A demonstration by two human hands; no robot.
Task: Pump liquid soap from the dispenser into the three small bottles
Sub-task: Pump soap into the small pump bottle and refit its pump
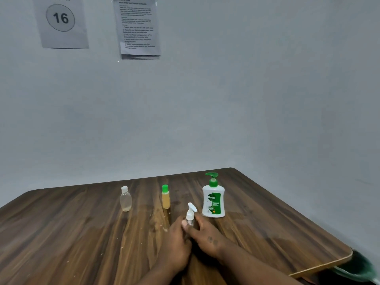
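A small clear bottle with a white spray top (190, 215) stands on the wooden table (82, 233), held between both hands. My left hand (176, 241) grips its body from the left, and my right hand (205, 237) grips it from the right. The white Dettol soap dispenser (213, 199) with a green pump stands just behind and to the right. A slim bottle with a green cap (165, 197), filled with yellowish liquid, stands behind and to the left. Farther left stands a clear bottle with a white cap (125, 199), with a little liquid at its bottom.
A grey wall rises right behind the table, with a "16" sign (60, 19) and a printed sheet (137, 27) taped up. The table's right edge (320, 268) runs diagonally, with something dark green (362, 268) below it.
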